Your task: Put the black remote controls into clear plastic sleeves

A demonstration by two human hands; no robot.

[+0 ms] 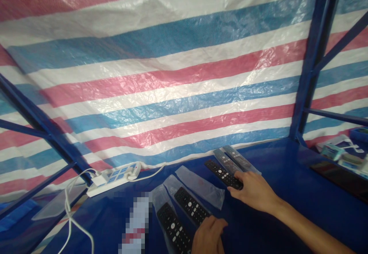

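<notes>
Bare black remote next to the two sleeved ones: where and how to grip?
Pinch the near end of the bare black remote across its long edges, coming from the near right, as the right hand does. It's slim and lies flat, near end angled toward that hand; the sleeved remotes likely crowd the far end's right edge.

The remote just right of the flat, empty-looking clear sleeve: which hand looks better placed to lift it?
Right, I'd judge. The right hand has its fingers at the near end of that remote; the left hand is across the sleeve, by other remotes.
</notes>
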